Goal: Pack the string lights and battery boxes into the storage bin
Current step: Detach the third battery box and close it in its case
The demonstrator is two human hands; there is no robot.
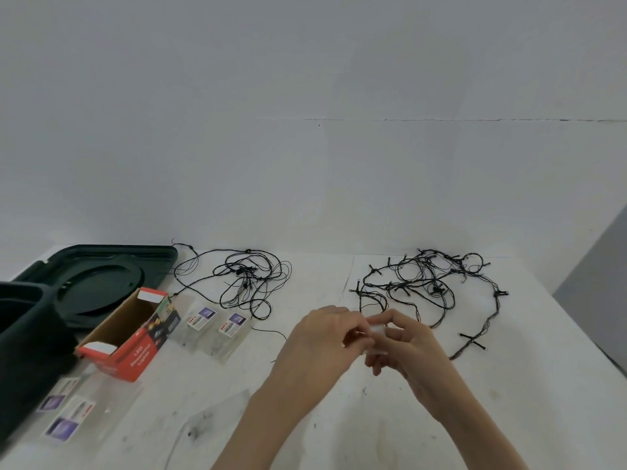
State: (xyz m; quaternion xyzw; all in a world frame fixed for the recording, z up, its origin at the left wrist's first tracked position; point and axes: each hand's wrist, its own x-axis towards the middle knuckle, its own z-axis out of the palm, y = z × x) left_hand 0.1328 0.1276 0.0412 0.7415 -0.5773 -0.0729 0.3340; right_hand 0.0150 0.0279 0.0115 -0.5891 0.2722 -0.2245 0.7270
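Both hands meet over the middle of the white table, holding a small clear battery box (376, 329) between them. My left hand (322, 337) pinches its left end, and my right hand (403, 344) curls round its right side. A tangled black string of lights (431, 283) lies behind my right hand, and its wire seems to run toward the box. A second, thinner tangle of string lights (247, 279) lies further left. The dark green storage bin (27, 340) stands at the left edge, mostly out of frame.
The bin's dark lid (101, 279) lies flat behind it. An open red cardboard lights box (130, 337) lies beside the bin. Clear packets with labels (217, 330) lie by the box, with more packets (68, 415) at the front left and a clear sheet (210, 422) near the front edge.
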